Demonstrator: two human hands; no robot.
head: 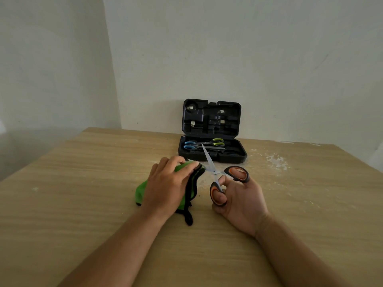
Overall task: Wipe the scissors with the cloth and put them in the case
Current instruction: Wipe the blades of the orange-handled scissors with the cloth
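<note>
My right hand holds the orange-and-black scissors, thumb and a finger through the two handle loops. The blades are spread apart; one points up toward the case, the other runs left into the cloth. A green cloth with black trim is gripped by my left hand, folded around that left blade. The black case stands open at the back of the table, its lid upright against the wall. Inside lie blue-handled scissors and green-handled scissors.
The wooden table extends wide to the left and right of my hands. White scuffs and crumbs mark the surface to the right of the case. A pale wall rises right behind the case.
</note>
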